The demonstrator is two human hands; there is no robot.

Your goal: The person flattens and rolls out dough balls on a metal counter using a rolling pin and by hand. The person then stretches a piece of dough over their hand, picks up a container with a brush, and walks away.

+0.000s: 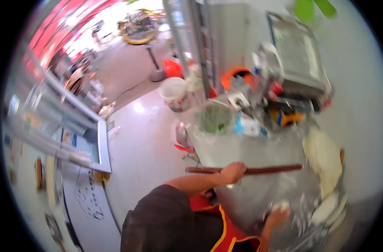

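The greyish table [250, 151] carries a large dough slab [323, 155], smaller dough pieces [325, 209] (pale, elongated) and bagged greens [214, 119].

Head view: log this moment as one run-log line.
left hand: grips long brown rolling pin | right hand: holds small pale lump | below: grey metal table

You have a bare strip of surface [218, 151] between the bagged greens [215, 119] and the brown rod [273, 169], and more on the rod's near side. The rod lies across your way between them; the dough sheet [323, 155] and pale dough pieces [325, 210] obstruct the right.
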